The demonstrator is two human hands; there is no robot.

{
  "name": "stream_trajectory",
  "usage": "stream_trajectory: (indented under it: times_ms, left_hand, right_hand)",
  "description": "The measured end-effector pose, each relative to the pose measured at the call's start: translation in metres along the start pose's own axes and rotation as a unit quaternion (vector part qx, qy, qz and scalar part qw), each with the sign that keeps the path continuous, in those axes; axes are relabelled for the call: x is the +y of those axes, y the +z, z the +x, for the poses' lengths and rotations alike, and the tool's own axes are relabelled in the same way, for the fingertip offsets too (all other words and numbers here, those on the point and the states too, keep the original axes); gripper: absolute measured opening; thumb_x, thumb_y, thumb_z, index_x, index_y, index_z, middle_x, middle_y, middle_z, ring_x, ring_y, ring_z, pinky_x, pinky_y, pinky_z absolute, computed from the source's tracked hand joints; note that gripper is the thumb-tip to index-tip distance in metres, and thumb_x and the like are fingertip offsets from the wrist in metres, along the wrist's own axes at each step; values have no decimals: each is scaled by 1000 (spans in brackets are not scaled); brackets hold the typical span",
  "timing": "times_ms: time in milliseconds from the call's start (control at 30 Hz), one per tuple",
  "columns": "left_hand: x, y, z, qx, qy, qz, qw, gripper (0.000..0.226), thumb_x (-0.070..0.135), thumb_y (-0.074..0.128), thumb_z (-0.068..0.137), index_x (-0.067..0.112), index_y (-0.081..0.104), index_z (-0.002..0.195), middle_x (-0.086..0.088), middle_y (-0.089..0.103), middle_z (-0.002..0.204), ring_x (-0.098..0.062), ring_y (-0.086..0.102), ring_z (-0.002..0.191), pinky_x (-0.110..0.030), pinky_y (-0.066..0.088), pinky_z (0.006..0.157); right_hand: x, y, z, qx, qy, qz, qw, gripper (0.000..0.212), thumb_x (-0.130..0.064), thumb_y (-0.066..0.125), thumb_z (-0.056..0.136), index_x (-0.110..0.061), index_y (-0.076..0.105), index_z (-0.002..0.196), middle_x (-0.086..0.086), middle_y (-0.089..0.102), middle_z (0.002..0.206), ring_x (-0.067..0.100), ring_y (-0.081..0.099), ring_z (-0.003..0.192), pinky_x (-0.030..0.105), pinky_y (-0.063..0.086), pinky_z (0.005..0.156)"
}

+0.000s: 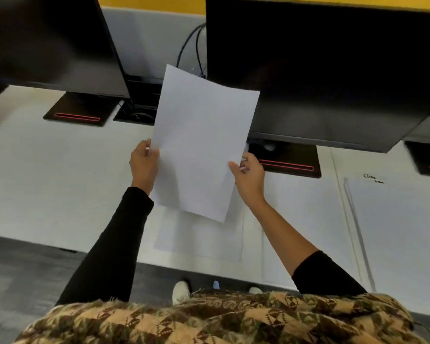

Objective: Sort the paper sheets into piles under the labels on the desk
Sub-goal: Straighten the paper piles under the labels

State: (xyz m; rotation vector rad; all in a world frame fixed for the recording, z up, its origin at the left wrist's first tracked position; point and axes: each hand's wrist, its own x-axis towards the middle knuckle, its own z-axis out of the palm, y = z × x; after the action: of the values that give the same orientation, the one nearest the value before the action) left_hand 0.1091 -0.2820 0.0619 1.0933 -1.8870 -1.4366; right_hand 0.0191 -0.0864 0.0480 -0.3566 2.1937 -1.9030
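The left hand [144, 162] curls its fingers round the left edge of a blank paper sheet [201, 142]. The right hand [250, 176] pinches the right edge, thumb on top. The sheet hangs tilted above the middle of the worktop [47, 182]. More sheets [395, 232] lie flat toward the right edge, by a handwritten label [372, 178].

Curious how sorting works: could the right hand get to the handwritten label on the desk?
Probably yes: the right hand, though gripping the sheet, has only flat desk between it and the label.
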Motion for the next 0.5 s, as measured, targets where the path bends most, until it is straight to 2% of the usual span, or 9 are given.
stream_trajectory:
  times_ms: [67, 100, 200, 267, 333, 400, 500]
  left_hand:
    - [-16, -32, 22, -8, -36, 20, 999, 24, 7, 44, 87, 7, 60, 104, -3, 57, 78, -20, 51, 71, -26, 42, 60]
    - [-23, -45, 32, -14, -51, 26, 998, 25, 6, 45, 86, 5, 61, 106, -6, 58, 81, -23, 51, 74, -27, 42, 61]
    - [-48, -82, 54, -33, -95, 42, 994, 27, 4, 47, 86, 4, 61, 109, -9, 56, 84, -25, 51, 78, -30, 43, 66]
    - [-67, -99, 65, -34, -118, 66, 990, 24, 5, 49, 85, 4, 63, 105, -12, 57, 85, -25, 51, 80, -31, 42, 70]
    - [-86, -110, 73, -24, -142, 94, 985, 25, 4, 50, 84, 4, 64, 105, -22, 63, 97, -26, 53, 82, -32, 42, 74]
    - [-100, -118, 77, -9, -165, 137, 977, 29, 3, 50, 85, 2, 64, 110, -23, 63, 113, -32, 57, 89, -35, 45, 80]
    - [-116, -128, 84, -3, -172, 207, 963, 31, 1, 48, 85, 0, 63, 113, -25, 63, 116, -41, 58, 106, -39, 46, 92]
  right_hand:
    - [5, 33, -6, -24, 21, -8, 999, 26, -12, 57, 91, -3, 57, 115, 1, 61, 85, 18, 58, 75, 15, 51, 61]
    - [10, 45, -9, -35, 34, -24, 999, 27, -16, 53, 94, -4, 57, 118, 3, 63, 91, 21, 60, 83, 21, 52, 70]
    - [34, 71, -15, -56, 57, -167, 983, 39, -29, 39, 99, -10, 48, 132, 7, 56, 129, 23, 52, 119, 29, 42, 99]
    - [50, 76, -17, -84, 80, -331, 936, 47, -35, 38, 98, -16, 35, 141, 7, 36, 148, 26, 31, 137, 40, 30, 111]
    - [63, 78, -19, -122, 118, -457, 873, 56, -40, 42, 96, -20, 25, 145, 8, 16, 156, 29, 13, 143, 47, 22, 113]
    - [72, 76, -23, -140, 140, -524, 828, 61, -44, 44, 93, -23, 22, 146, 8, 7, 157, 32, 6, 144, 50, 20, 113]
    - [80, 77, -27, -141, 147, -553, 808, 62, -48, 45, 91, -26, 22, 145, 7, 4, 157, 33, 6, 144, 53, 21, 112]
